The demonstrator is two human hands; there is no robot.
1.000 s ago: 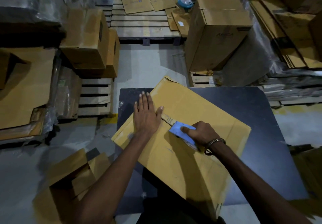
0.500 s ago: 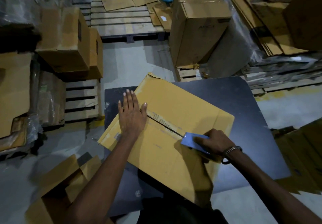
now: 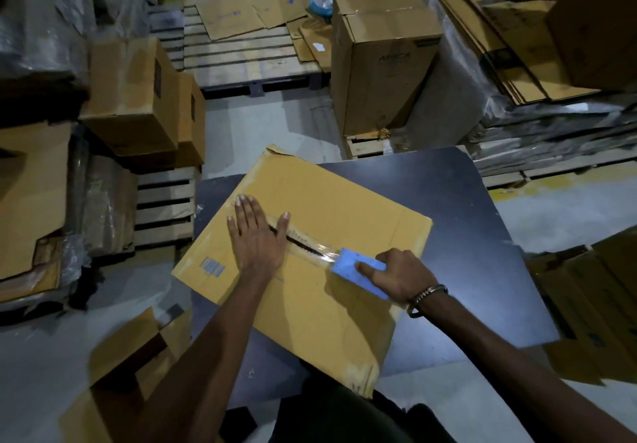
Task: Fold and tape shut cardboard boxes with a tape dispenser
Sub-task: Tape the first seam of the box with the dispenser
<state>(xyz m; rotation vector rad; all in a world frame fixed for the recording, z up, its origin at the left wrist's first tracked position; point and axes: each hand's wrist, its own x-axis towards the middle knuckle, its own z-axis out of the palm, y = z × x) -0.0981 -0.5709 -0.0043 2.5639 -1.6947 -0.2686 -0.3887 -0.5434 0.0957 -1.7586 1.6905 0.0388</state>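
My left hand lies flat, fingers straight, pressing on the cardboard box near its far-left corner, thumb spread across the taped end of the centre seam. My right hand is wrapped around the blue tape dispenser, which sits on the seam toward the box's right edge, with a strip of clear tape running along the seam between my two hands. The box lies skewed on the dark worktop: its left corner overhangs the worktop's left edge, and its near-right corner juts past the near edge toward me. To the right of the box the worktop surface is bare out to its rounded corner. Grey floor shows beyond the far edge, hemmed in by a wooden pallet, a tall closed carton and stacked boxes on the left. Loose flattened cardboard lies on the floor at my lower left.
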